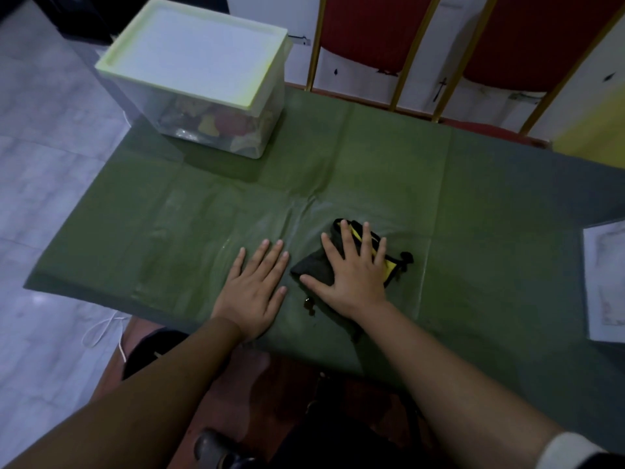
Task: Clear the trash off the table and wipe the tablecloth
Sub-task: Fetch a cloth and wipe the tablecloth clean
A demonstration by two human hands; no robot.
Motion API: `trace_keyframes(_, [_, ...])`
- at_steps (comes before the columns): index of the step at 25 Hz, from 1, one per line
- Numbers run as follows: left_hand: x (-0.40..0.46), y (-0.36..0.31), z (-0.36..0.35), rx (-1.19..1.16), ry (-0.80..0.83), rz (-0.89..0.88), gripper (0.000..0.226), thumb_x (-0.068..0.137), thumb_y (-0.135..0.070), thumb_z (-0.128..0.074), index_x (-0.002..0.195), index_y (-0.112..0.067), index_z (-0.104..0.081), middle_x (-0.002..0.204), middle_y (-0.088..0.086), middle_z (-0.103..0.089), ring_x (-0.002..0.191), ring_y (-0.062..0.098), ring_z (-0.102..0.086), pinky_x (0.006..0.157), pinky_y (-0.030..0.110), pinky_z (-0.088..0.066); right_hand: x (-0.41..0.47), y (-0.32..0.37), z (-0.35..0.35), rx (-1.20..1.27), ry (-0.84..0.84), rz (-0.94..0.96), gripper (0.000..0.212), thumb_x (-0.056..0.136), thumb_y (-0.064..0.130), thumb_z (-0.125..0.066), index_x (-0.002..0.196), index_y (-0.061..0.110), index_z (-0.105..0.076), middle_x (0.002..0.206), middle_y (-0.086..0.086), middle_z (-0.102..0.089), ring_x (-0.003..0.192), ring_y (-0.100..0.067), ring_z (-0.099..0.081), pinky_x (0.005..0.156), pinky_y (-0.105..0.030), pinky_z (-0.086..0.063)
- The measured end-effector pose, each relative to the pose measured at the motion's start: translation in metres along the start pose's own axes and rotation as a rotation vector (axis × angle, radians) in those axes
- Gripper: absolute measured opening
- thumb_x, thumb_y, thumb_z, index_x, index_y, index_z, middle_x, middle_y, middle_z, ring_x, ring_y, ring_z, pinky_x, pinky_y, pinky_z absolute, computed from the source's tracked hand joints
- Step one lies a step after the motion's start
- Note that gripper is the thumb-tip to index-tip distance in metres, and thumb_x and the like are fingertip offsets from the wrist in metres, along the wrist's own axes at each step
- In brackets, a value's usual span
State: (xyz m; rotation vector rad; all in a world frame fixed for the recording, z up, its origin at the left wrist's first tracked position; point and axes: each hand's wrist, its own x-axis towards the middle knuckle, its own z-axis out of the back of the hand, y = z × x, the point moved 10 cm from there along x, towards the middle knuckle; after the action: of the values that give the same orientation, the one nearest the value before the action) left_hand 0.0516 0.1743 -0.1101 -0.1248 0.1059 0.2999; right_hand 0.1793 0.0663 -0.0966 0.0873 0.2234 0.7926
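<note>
Tablecloth [372,170], right hand [351,275] flat on cloth [313,265]

Green tablecloth [389,170] spread flat, creased, wet sheen at centre; dark yellow-trimmed cloth [316,265] bunched near front edge.

Cloth [314,265] on tablecloth [473,204], bin [203,79] behind-left.

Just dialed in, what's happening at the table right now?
A person is wiping the green tablecloth. The right hand presses flat on a dark cloth with yellow trim near the table's front edge, while the left hand lies flat on the tablecloth beside it. At the far left corner stands a clear bin with a pale lid, holding colourful scraps. No loose trash shows on the tablecloth.
</note>
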Motion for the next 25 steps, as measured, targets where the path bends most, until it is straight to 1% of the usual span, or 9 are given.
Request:
trace_keyframes(2, [0.000,0.000,0.000,-0.001,0.001,0.000,0.060,0.099,-0.042,-0.025,0.153,-0.018,-0.018,0.163,-0.002,-0.008,0.150,0.017,0.000,0.119,0.052,-0.012,-0.001,0.003,0.001,-0.001,-0.023,0.004,0.089,0.076,0.084,-0.023,0.149,0.034,-0.027,0.163,-0.004,-0.009,0.149,-0.036,0.006,0.114,-0.065,0.002])
trace_keyframes(6, [0.000,0.000,0.001,-0.008,0.001,0.001,0.060,0.098,-0.042,-0.027,0.153,-0.018,-0.020,0.163,-0.002,-0.009,0.150,0.018,-0.002,0.119,0.052,-0.013,-0.006,0.008,-0.001,0.001,-0.024,0.051,0.083,0.081,0.078,-0.025,0.150,0.031,-0.027,0.163,-0.003,-0.011,0.149,-0.033,0.003,0.115,-0.062,0.001])
trace_keyframes(18, [0.000,0.000,0.000,0.045,0.019,0.003,0.060,0.098,-0.041,-0.025,0.153,-0.017,-0.017,0.163,-0.002,-0.006,0.150,0.018,0.001,0.119,0.052,-0.012,-0.049,0.037,-0.010,0.028,0.020,0.249,0.076,0.087,0.068,-0.032,0.148,0.022,-0.035,0.160,-0.003,-0.022,0.148,-0.029,-0.016,0.118,-0.056,-0.009])
trace_keyframes(25, [-0.001,-0.001,0.000,0.035,0.021,0.000,0.061,0.099,-0.042,-0.022,0.153,-0.017,-0.015,0.163,-0.002,-0.005,0.150,0.018,0.003,0.119,0.052,-0.012,-0.091,0.054,-0.016,0.040,0.057,0.364,0.074,0.086,0.065,-0.038,0.146,0.021,-0.037,0.159,-0.001,-0.024,0.146,-0.026,-0.020,0.117,-0.053,-0.014])
